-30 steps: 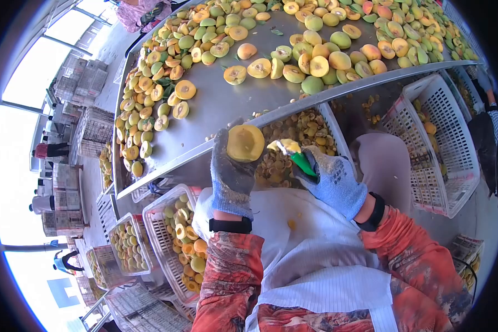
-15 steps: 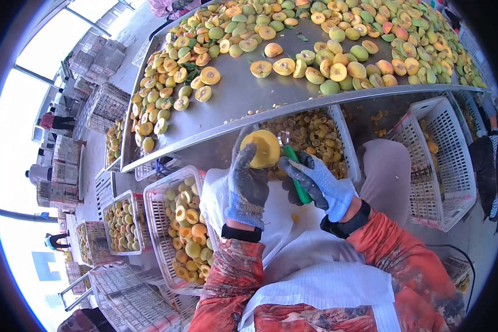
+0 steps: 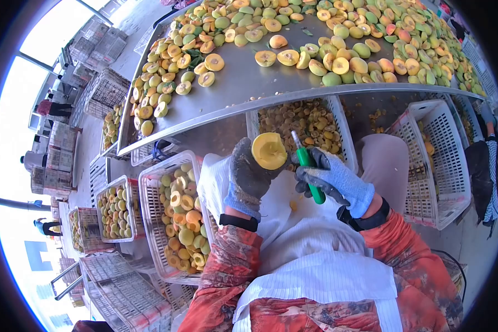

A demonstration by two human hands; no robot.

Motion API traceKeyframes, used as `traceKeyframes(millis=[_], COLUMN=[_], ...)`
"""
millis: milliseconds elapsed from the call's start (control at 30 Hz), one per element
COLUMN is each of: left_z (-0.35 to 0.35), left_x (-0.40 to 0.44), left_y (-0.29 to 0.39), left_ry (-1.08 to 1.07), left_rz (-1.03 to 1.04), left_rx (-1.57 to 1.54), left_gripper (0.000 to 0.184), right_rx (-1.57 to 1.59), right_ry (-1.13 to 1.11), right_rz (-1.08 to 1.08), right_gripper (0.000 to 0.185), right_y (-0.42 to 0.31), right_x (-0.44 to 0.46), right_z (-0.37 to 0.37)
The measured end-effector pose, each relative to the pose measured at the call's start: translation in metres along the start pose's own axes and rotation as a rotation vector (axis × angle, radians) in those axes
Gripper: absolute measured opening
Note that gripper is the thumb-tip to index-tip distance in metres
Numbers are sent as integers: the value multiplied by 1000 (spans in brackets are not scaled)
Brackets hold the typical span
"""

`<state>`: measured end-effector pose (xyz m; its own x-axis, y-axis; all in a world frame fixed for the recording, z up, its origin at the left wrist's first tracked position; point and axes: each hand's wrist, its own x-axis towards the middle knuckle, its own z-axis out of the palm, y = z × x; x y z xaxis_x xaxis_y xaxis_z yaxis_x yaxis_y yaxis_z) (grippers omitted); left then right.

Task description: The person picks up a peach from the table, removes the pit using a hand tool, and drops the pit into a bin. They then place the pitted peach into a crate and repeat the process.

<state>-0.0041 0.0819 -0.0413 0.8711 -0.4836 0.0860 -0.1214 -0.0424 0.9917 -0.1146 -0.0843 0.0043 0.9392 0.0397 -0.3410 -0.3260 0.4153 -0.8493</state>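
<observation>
My gloved left hand (image 3: 249,176) holds a yellow peach half (image 3: 269,151), its hollowed cut face turned up. My gloved right hand (image 3: 329,178) is closed around the green handle of a pitting tool (image 3: 307,166); its metal tip points up and away, just right of the fruit and apart from it. Beyond both hands, under the table edge, a crate (image 3: 344,133) holds many small brown and yellow scraps. Many halved peaches (image 3: 209,62) lie on the metal table (image 3: 243,83).
Left of my lap stands a white crate (image 3: 149,207) of peach halves, with another full crate (image 3: 100,206) beyond it. A tall white crate (image 3: 451,160) stands at the right. Stacked crates (image 3: 62,145) and several people are at the far left.
The yellow clump on the tool a second ago is gone. The tool was close to the peach half half a second ago and is now apart from it, to the right.
</observation>
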Motion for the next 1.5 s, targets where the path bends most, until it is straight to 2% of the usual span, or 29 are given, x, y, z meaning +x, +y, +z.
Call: traceKeyframes(millis=[67,100,167,200,267,400,533,700,767,833,867,900,967,1033,1067,1133,1167,1233,1267,1300,1367,1467,1500], left_z=[3,6,11,11,10,14,16,14,6,-2,-5,-25,-92,-149,-186,-238,-262,-296,-297,-297,-285,-262,-258], left_x=[-3,-3,1,5,12,8,5,-13,-18,-24,-30,-29,-32,-71,-95,-149,-183,-247,-254,-251,-227,-155,-133], left_y=[12,22,38,38,39,40,43,38,40,41,42,38,30,32,0,-25,-49,-93,-96,-105,-113,-118,-123], left_ry=[50,50,-19,-15,-47,-47,24,261,314,279,394,416,355,566,695,1054,1022,1051,1058,1053,770,566,510], left_rz=[88,88,-128,-126,-434,-421,-463,-390,-386,-175,38,42,-184,-116,-67,-235,-321,-509,-531,-543,-483,-296,-295], left_rx=[48,46,-789,-790,-1162,-1203,-1232,-1215,-1214,-1194,-921,-918,-1196,-756,-331,-123,-51,231,349,342,1031,1266,1327], left_gripper=[39,39,42,42,42,41,34,29,29,26,23,23,21,23,25,29,31,36,40,40,45,62,67], right_rx=[-418,-419,-1245,-1197,-1286,-1549,-1704,-1585,-1552,-1397,-1286,-1285,-874,-539,-538,-568,-570,-590,-597,-631,-669,-604,-607], right_ry=[8,9,284,321,333,388,392,207,137,134,104,80,168,287,284,361,375,324,330,306,285,302,320], right_rz=[35,35,-365,-397,-460,-657,-700,-743,-679,-649,-557,-557,-539,-261,-249,-244,-239,-86,-75,-57,-40,-26,9], right_gripper=[34,34,36,35,33,32,37,44,41,36,34,34,31,32,32,29,29,28,28,28,28,27,27], right_y=[-12,-14,-13,-10,0,12,18,23,23,24,18,18,19,2,2,1,-1,-1,0,1,4,7,6], right_x=[-12,-15,-19,-18,-13,-7,-8,-9,-11,-4,-2,2,12,14,18,26,29,32,35,38,45,53,53], right_z=[17,26,41,44,42,40,47,55,68,76,83,85,78,74,63,36,28,20,19,18,21,30,32])
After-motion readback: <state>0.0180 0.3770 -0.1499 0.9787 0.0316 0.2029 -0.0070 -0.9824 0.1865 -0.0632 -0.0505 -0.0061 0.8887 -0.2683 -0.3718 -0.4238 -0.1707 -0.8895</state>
